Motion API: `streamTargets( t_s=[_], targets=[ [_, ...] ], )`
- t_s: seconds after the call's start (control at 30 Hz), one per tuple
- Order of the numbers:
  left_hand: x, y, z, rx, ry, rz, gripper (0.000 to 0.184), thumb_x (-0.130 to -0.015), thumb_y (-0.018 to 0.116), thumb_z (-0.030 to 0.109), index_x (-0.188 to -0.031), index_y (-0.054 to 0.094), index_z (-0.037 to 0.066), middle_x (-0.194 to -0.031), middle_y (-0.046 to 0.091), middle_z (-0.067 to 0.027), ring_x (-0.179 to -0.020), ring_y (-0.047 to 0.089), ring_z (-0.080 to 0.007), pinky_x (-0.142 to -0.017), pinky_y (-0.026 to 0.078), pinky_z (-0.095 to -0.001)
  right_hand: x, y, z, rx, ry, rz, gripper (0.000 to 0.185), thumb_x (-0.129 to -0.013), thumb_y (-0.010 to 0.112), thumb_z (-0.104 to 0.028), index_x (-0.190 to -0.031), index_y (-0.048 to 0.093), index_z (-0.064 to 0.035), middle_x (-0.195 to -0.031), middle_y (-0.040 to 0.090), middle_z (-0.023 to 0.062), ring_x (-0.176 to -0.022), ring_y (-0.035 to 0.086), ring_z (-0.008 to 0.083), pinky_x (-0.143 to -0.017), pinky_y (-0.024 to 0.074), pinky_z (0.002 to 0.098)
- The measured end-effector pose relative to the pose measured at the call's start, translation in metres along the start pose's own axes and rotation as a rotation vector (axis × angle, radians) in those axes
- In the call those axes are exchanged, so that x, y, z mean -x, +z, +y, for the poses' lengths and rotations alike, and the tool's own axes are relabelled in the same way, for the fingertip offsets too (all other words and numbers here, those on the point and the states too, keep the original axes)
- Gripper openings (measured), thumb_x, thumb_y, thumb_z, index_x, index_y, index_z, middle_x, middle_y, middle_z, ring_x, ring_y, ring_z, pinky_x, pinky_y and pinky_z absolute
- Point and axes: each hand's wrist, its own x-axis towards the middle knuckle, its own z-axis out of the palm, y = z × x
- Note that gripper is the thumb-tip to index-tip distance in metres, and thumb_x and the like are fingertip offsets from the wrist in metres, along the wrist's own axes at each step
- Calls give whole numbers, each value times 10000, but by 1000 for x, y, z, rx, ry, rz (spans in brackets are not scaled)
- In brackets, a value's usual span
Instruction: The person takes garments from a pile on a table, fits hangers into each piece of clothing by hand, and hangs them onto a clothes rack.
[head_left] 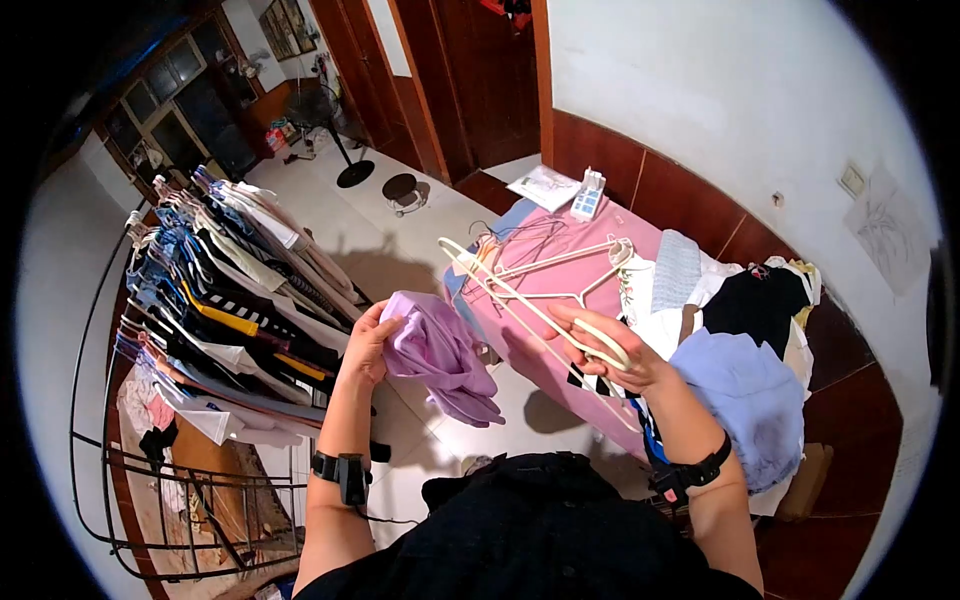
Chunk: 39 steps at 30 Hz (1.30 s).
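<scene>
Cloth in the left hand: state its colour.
The cloth is light purple; the head view shows it.

Lilac garment [435, 350] matt cloth, cream hanger [612, 341] smooth plast. w/ slight sheen, flr tiles [405, 455] glossy.

Looks like a home: packed clothes rack [76, 375] left, standing fan [340, 145] and low stool [400, 188] far, wooden door [490, 85], drawing [887, 232] on right wall.

Forward-and-down head view, seemingly close.
</scene>
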Motion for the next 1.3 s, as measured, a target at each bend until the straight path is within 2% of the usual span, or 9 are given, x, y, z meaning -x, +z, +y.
streamTargets(
  t_s=[0.13,0.17,0.2,0.3,0.53,0.73,1.0,1.13,1.3],
  targets=[
    [7,-26,16,91,28,24,349,-836,600,-51,-1173,567,35,-1038,663,-90,-921,673,-217,-829,584,-404,-3,8,3,-2,-48,-280,1206,-588,801,-678,-1378,334,106,-923,489,8,-768,459,4,-573,394,109],
    [7,-36,17,109,42,41,396,-813,586,-72,-1192,553,35,-1067,654,-98,-942,669,-233,-847,580,-418,-10,6,10,-106,19,-289,900,-745,817,-426,-1361,389,71,-959,518,-9,-789,507,17,-653,444,128],
    [9,-47,20,126,54,62,442,-791,572,-93,-1212,538,36,-1095,646,-106,-964,665,-248,-865,576,-431,-12,10,19,-106,22,-305,900,-745,817,-426,-1361,389,71,-959,518,-9,-789,507,17,-653,444,128],
    [21,-74,32,80,133,55,476,-771,541,-112,-1222,514,37,-1099,633,-96,-950,655,-211,-838,567,-365,-36,38,42,298,169,169,398,-892,639,-46,-1274,545,6,-1029,625,12,-871,585,79,-833,485,216],
    [57,-110,49,-503,365,69,451,-779,460,-102,-1207,507,31,-958,600,-9,-793,596,-97,-648,486,-232,-97,85,112,589,40,-36,248,-941,573,-107,-1165,654,-35,-955,658,22,-851,588,72,-741,471,223],
    [101,-94,16,-1188,504,-6,458,-738,560,32,-1190,560,108,-809,646,-235,-746,638,-418,-667,507,-483,-156,150,186,630,-47,123,170,-865,642,-80,-1023,651,-20,-862,636,26,-785,581,92,-696,475,243],
    [137,-98,44,-1475,686,-33,247,-825,516,92,-1070,552,89,-859,658,-131,-756,636,-353,-594,514,-451,-178,205,211,437,-232,221,214,-767,581,64,-782,431,-87,-711,431,-29,-661,411,62,-565,369,246],
    [141,-108,67,-1622,950,-69,250,-756,599,119,-1003,636,102,-902,658,-10,-862,574,-210,-776,433,-369,-177,219,195,608,-374,243,236,-728,619,20,-749,407,-81,-690,376,-19,-626,376,70,-538,342,254],
    [132,-122,75,-1633,885,-154,159,-755,592,110,-911,620,109,-781,576,-75,-794,596,-290,-702,474,-409,-170,229,185,768,-367,272,183,-746,687,-46,-796,511,-54,-625,526,27,-541,496,105,-504,407,275]
  ],
)
